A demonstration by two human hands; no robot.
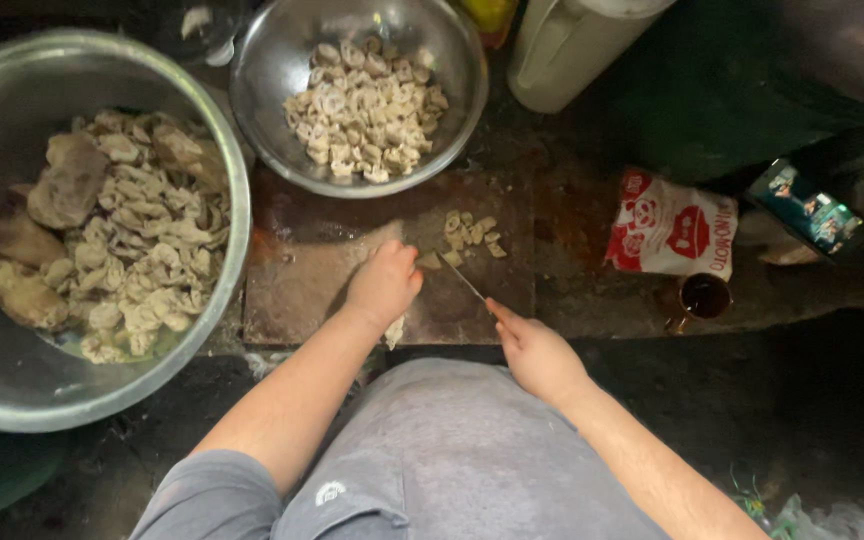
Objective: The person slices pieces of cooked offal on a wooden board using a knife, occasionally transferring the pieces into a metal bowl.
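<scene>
Two bowls (252, 190) and, seemingly, a jug (562, 50) crowd the board (312, 270).

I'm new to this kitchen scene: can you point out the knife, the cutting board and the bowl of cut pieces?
knife (464, 281): head view, middle of the blade.
cutting board (302, 280): head view, bare left part of its top.
bowl of cut pieces (270, 70): head view, inner left wall.
</scene>
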